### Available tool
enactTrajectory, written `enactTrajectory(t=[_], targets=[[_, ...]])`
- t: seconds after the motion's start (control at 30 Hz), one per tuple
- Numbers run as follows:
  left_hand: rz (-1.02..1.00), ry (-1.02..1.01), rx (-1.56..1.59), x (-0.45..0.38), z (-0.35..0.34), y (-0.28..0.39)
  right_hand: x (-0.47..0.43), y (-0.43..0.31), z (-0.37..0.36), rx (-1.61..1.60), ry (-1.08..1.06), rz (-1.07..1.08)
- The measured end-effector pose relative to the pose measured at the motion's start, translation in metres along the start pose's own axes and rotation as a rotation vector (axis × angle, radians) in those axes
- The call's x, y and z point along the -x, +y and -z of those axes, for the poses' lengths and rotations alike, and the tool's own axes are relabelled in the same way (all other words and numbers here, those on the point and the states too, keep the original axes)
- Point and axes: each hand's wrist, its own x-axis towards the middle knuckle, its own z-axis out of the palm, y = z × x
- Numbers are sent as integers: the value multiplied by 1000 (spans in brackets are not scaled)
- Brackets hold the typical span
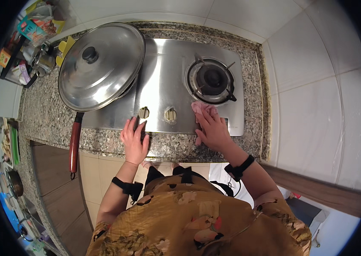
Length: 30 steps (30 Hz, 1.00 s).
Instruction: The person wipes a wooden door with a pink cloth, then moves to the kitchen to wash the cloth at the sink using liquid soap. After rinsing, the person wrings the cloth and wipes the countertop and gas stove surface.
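Observation:
My right hand (pixel 214 129) presses a pink cloth (pixel 203 107) onto the stainless steel gas cooktop (pixel 167 83), just in front of the right burner (pixel 212 80). Part of the cloth is hidden under my palm and fingers. My left hand (pixel 134 140) rests at the cooktop's front edge with its fingers apart and nothing in it. Its fingertips are just below the left control knob (pixel 143 112). A second knob (pixel 170 114), with grime around its base, sits between my two hands.
A wok with a red handle (pixel 75 147), under a large steel lid (pixel 103 67), covers the left side of the cooktop. Granite countertop (pixel 46 128) surrounds it. Packets and jars fill a rack (pixel 14 57) at the far left. A tiled wall (pixel 311 96) rises on the right.

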Motion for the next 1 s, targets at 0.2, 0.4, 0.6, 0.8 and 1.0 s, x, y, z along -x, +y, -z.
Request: enactTrajectory(t=[0.2,0.4,0.6,0.8,1.0], targets=[[16,44,11,-2,-2,3,-63,-11,-20,-143,262,154],[18,39,-1,-1,1,1,-9,2,0,-136,137,133],[33,31,-41,0,2,4,-54,-13,-6,-138,273,219],[27,36,-43,2,2,3,-22,-7,3,-32,180,132],[60,37,-61,3,3,5,-53,-15,-1,-81,293,201]])
